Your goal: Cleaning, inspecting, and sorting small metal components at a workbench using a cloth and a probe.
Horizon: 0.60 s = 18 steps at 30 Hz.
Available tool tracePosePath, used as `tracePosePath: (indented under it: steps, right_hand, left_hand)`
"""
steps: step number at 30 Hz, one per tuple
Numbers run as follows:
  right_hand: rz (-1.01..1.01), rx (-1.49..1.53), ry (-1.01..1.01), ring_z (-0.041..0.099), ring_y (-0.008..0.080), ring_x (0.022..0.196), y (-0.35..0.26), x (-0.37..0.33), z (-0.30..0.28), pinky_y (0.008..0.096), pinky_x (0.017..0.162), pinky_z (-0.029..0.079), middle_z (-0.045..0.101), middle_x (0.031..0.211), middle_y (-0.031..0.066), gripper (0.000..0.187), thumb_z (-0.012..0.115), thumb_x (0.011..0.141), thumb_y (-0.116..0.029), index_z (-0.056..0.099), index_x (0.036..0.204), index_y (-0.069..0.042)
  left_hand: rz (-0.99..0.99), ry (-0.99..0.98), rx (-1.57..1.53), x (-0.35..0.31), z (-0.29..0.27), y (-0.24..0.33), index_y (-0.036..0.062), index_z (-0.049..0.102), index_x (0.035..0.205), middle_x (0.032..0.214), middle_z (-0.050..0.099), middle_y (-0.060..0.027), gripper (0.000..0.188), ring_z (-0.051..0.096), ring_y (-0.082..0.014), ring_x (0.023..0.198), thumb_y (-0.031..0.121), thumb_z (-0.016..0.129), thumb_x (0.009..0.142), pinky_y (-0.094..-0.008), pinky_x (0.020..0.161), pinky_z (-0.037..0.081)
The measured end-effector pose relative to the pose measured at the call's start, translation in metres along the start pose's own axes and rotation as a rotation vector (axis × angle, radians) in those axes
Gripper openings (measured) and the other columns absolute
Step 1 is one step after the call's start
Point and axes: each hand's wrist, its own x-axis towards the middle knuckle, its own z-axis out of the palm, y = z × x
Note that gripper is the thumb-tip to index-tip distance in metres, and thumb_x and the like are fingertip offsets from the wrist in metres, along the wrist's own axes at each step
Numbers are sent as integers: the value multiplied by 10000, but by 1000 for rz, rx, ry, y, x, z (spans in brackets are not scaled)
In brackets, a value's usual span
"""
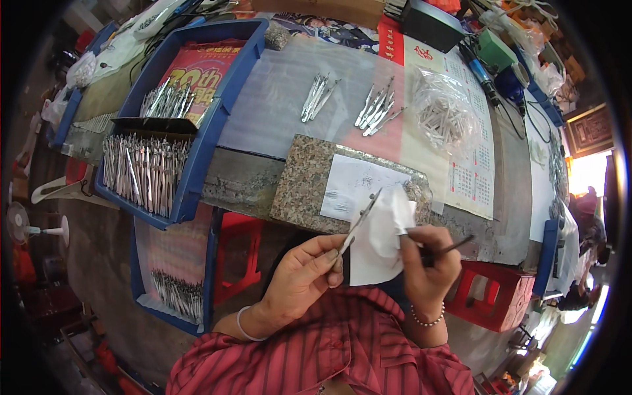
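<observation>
My left hand (304, 271) pinches a slim silver metal tool (362, 220) near its lower end; the tool points up and away, and its exact kind is too small to make out. My right hand (429, 263) closes on a white sheet of paper (377, 253) that hangs down beside the tool. A thin dark rod (457, 246) also sticks out to the right from that hand. Just beyond both hands lies a speckled granite slab (303, 174) with a marked white sheet (349, 176) on it.
Two small groups of silver tools (318, 99) (378, 108) lie on the covered table. To their right sits a plastic bag of white sticks (447, 115). Blue trays (212, 131) (139, 283) at left hold many similar tools. Red stools (484, 296) (240, 257) stand under the table edge.
</observation>
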Motion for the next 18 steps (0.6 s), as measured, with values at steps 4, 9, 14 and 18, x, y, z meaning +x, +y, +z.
tracePosePath:
  steps: [4, 9, 14, 18]
  right_hand:
    - [105, 41, 85, 542, 51, 644, 4, -2, -9, 195, 588, 431, 601, 748, 17, 103, 704, 817, -4, 621, 877, 1]
    - [83, -32, 51, 545, 59, 646, 5, -8, -8, 201, 588, 436, 607, 760, 24, 105, 704, 817, -11, 624, 885, -3]
    - [-243, -103, -229, 627, 212, 572, -2, -11, 12, 293, 496, 475, 603, 705, 98, 175, 705, 767, 2, 620, 913, -46]
    - [-309, -324, -297, 598, 282, 585, 4, 6, 33, 367, 501, 461, 582, 743, 112, 213, 711, 761, -34, 599, 942, -55]
  left_hand:
    - [24, 40, -8, 0, 0, 1, -25, 517, 1252, 840, 603, -60, 310, 520, -122, 693, 64, 512, 956, -265, 657, 420]
    - [38, 39, -14, 1, -1, 1, -25, 517, 1253, 846, 603, -60, 313, 522, -121, 699, 64, 520, 952, -267, 660, 427]
    - [43, 35, 54, 1, 0, -3, -2, 506, 1291, 882, 592, -28, 335, 516, -88, 740, 88, 511, 969, -227, 700, 445]
    - [87, 93, 111, 0, 2, -7, 14, 520, 1282, 913, 606, -45, 315, 516, -98, 706, 75, 495, 974, -235, 680, 448]
